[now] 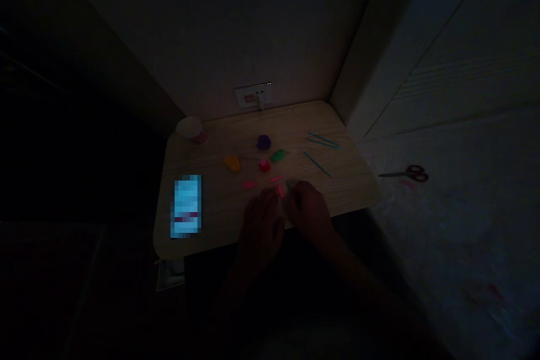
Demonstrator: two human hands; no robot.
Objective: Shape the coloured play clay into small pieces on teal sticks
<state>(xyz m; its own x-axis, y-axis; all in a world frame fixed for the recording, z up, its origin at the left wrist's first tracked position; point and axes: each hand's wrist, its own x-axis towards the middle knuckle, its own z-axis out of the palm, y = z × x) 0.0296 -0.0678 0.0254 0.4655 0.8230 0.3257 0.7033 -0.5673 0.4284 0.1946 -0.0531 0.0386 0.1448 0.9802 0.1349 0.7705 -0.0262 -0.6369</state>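
Observation:
The room is very dark. My right hand is closed around a thin teal stick, whose tip shows beside a small pink clay piece. At the left edge of that piece are the bent fingertips of my left hand, seeming to hold it on the small wooden table. Two more flat pink strips, one on the left and one above, lie close by. Just beyond them sits a red and pink clay lump. Green clay, purple clay and yellow clay lie further back.
A lit phone lies at the table's left, with a paper cup behind it. Thin teal sticks rest at the right. Scissors lie on a pale surface beyond the table. A wall socket holds a plug.

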